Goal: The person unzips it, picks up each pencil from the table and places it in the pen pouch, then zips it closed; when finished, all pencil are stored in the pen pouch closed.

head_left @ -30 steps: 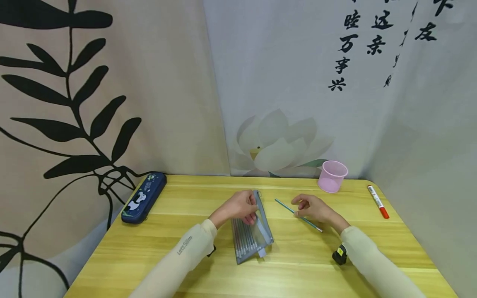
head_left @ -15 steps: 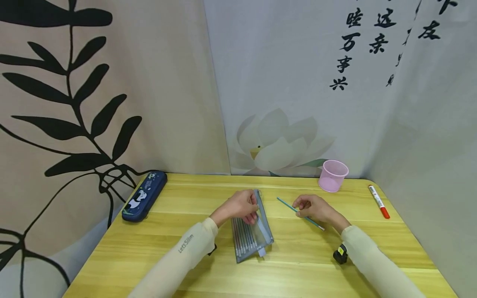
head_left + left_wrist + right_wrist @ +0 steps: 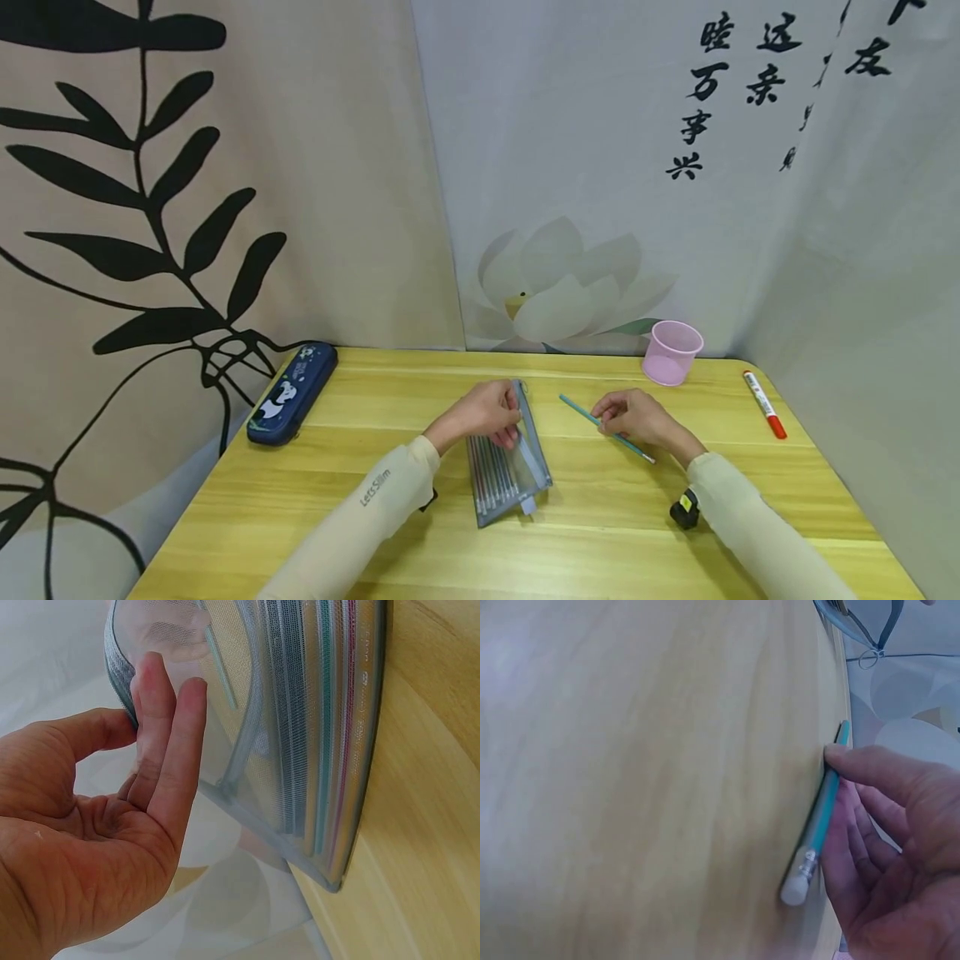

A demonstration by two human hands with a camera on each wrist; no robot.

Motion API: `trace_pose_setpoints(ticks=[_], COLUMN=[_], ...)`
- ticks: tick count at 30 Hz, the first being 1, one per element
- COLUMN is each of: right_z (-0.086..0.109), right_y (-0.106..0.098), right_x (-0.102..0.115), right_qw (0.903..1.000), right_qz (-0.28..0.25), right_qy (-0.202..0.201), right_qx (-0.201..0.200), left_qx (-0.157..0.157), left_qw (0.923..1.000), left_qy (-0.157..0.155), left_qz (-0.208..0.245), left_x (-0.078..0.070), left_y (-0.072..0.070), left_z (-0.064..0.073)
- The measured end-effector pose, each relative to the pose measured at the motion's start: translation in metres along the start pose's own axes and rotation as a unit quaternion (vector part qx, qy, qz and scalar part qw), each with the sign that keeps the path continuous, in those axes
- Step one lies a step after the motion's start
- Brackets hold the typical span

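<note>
A grey mesh zip pouch (image 3: pixel 495 487) stands open-mouthed near the middle of the table, with several pencils (image 3: pixel 324 735) lying side by side inside it. My left hand (image 3: pixel 491 414) pinches its zipped edge between thumb and index finger, the other fingers extended along the mesh in the left wrist view. To the right, my right hand (image 3: pixel 636 418) pinches a teal pencil (image 3: pixel 576 407) around its middle. That pencil's white eraser end (image 3: pixel 795 891) points toward my wrist, its other end away, close over the tabletop.
A dark blue pencil case (image 3: pixel 291 396) with a panda print lies at the table's left edge. At the back right stands a pink cup (image 3: pixel 672 354), and a white marker with a red cap (image 3: pixel 765 406) lies near the right edge. A printed curtain (image 3: pixel 360 208) hangs behind.
My right fingers have drawn closer together on the teal pencil, which has shifted very slightly. The left hand and the pouch hold their place.
</note>
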State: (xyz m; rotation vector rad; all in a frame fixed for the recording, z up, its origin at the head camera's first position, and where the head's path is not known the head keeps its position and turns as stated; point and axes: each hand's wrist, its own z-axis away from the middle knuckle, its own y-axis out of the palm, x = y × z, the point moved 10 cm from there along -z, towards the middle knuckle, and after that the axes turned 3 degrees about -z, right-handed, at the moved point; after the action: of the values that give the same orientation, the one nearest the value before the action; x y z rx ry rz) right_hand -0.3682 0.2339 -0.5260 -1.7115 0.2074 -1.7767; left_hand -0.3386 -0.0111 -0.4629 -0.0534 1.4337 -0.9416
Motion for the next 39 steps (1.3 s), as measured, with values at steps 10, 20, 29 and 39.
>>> trace_pose_setpoints(ticks=[10, 20, 29, 39], right_z=[-0.002, 0.000, 0.000, 0.003], right_y=[-0.004, -0.001, 0.022, 0.055], right_x=[-0.005, -0.002, 0.016, 0.044], right_qw=[0.9982, 0.9980, 0.9925, 0.9786], right_qz=[0.039, -0.035, -0.106, -0.185], right_qy=[0.025, 0.048, 0.059, 0.085], right_qx=[-0.039, -0.021, 0.014, 0.028], left_qx=[0.001, 0.006, 0.000, -0.004], left_qw=[1.0000, 1.0000, 1.0000, 1.0000], left_qy=[0.000, 0.000, 0.000, -0.005], left_qz=[0.007, -0.002, -0.004, 0.001], left_x=[0.004, 0.001, 0.000, 0.000], left_y=[0.001, 0.002, -0.001, -0.003], left_z=[0.000, 0.000, 0.001, 0.002])
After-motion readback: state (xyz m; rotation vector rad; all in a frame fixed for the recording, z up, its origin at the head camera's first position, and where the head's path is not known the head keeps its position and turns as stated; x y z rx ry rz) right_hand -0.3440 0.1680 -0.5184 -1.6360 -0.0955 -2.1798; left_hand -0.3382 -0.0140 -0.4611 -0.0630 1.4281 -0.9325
